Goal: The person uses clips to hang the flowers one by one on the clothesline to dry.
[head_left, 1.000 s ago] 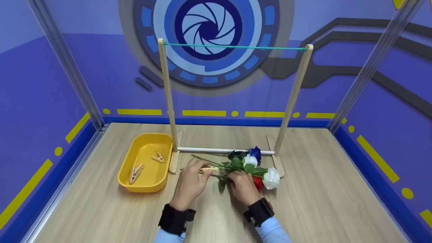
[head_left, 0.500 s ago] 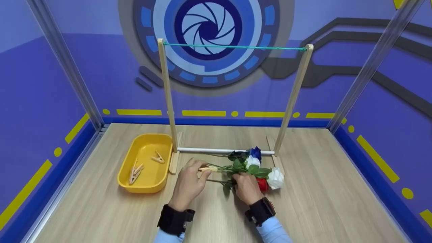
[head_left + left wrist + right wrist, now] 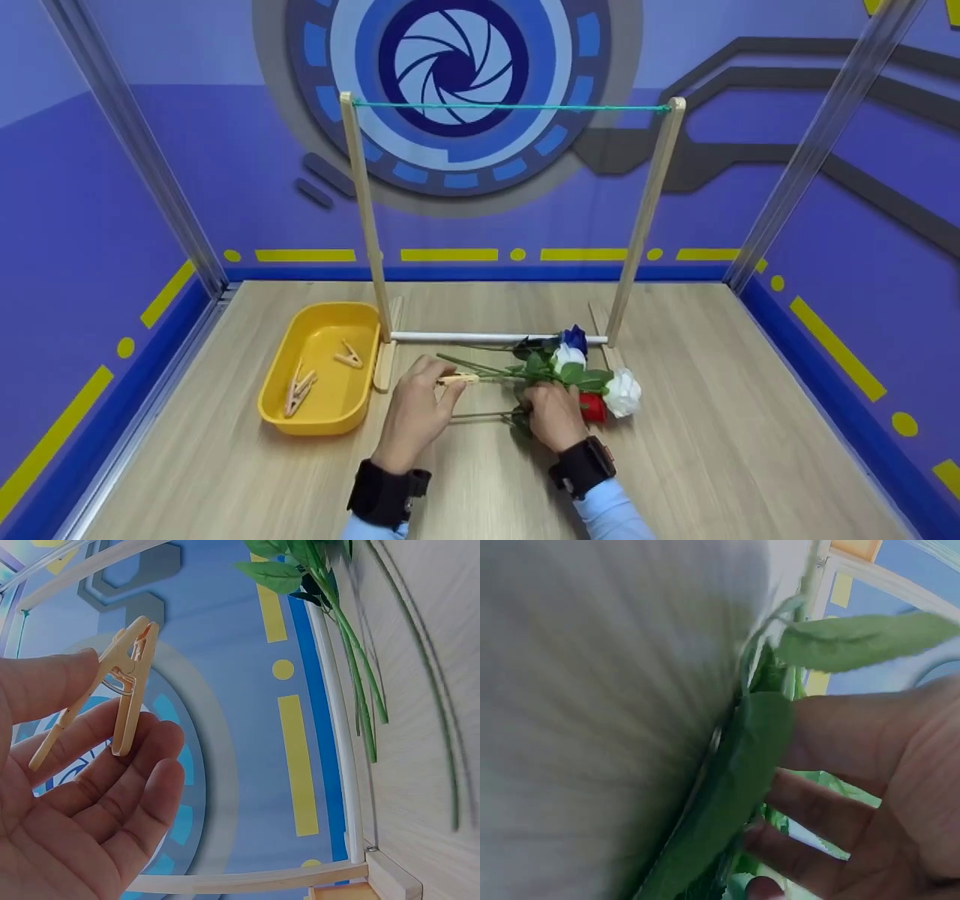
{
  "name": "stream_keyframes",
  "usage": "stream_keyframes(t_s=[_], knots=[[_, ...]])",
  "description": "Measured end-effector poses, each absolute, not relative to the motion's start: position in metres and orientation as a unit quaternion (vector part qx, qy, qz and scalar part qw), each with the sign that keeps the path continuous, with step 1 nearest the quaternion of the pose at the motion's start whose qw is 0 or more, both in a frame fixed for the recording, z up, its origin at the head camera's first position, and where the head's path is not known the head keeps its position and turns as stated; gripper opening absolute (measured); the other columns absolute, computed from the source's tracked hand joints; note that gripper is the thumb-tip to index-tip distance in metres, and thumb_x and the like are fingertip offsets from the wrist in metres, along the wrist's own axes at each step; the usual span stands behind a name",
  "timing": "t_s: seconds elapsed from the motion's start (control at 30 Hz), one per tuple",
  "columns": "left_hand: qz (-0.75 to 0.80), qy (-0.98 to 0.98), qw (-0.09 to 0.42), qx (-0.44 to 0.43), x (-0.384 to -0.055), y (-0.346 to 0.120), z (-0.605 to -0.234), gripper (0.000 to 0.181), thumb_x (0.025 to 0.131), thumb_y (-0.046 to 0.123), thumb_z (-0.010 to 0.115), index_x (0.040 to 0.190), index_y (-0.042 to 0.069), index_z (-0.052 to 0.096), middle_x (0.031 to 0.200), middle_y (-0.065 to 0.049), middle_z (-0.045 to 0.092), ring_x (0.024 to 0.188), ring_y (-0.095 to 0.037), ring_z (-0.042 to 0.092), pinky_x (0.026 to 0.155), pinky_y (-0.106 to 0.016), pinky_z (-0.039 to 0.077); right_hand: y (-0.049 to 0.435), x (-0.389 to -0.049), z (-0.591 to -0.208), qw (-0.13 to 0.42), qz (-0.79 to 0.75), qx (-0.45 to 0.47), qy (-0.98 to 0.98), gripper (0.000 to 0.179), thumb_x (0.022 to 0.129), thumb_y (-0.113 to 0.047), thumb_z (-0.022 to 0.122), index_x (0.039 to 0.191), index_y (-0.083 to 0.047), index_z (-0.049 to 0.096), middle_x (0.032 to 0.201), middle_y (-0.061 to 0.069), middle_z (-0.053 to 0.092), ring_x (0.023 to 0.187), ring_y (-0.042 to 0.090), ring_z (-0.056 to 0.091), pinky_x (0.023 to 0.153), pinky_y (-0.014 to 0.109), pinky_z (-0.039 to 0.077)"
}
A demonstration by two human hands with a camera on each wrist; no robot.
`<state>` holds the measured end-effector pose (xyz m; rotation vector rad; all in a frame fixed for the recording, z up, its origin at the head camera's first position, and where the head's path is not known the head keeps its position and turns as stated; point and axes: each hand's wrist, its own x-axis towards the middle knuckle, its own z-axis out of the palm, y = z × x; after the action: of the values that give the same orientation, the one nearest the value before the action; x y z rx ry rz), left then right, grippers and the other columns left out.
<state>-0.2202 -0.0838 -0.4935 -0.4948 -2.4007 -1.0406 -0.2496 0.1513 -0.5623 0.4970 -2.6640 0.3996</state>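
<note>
My left hand pinches a wooden clothespin between thumb and fingers, raised off the table in the left wrist view. My right hand holds the red rose by its leafy stem, just behind the bloom. Green leaves cover much of that grip in the right wrist view. The red rose's bare stem points left, past the left hand's fingertips. Just beyond the right hand lie two white roses and a blue rose, their stems also pointing left.
A yellow tray on the left holds several clothespins. Behind the hands stands a wooden frame, with a green string tied across its top and a white rod low between its posts. Printed walls enclose the table.
My right hand has shifted slightly right with the red rose, whose stem now lies apart from the others. The large white rose has moved right too. My left hand keeps the clothespin nearly in place.
</note>
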Motion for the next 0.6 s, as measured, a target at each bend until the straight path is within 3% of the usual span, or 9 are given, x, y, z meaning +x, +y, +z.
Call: stream_keyframes(t_s=[0.23,0.47,0.6], knots=[[-0.380,-0.875,0.240,-0.178,-0.221,-0.085,-0.494,0.016,0.092,0.013,0.078,0.105,0.004,0.075,0.099,-0.006,0.067,0.091,-0.019,0.066,0.079,-0.038,0.056,0.154,-0.250,-0.546,0.212,0.197,0.214,-0.933,0.021,0.074,0.007,0.081,0.079,-0.012,0.073,0.079,0.005,0.072,0.074,0.028,0.070,0.064,0.043,0.041],[-0.380,-0.874,0.244,-0.181,-0.222,-0.085,-0.494,0.016,0.092,0.013,0.078,0.105,0.003,0.075,0.099,-0.006,0.068,0.091,-0.020,0.067,0.079,-0.038,0.056,0.160,-0.248,-0.526,0.230,0.228,0.225,-0.919,0.021,0.080,0.015,0.070,0.084,-0.006,0.071,0.077,0.006,0.064,0.071,0.026,0.067,0.061,0.042,0.053],[-0.379,-0.872,0.248,-0.183,-0.222,-0.086,-0.493,0.017,0.092,0.013,0.078,0.105,0.004,0.075,0.100,-0.007,0.068,0.091,-0.021,0.067,0.080,-0.039,0.057,0.164,-0.242,-0.511,0.237,0.242,0.228,-0.913,0.021,0.082,0.015,0.070,0.091,-0.004,0.075,0.085,0.006,0.067,0.079,0.025,0.069,0.066,0.039,0.057]])
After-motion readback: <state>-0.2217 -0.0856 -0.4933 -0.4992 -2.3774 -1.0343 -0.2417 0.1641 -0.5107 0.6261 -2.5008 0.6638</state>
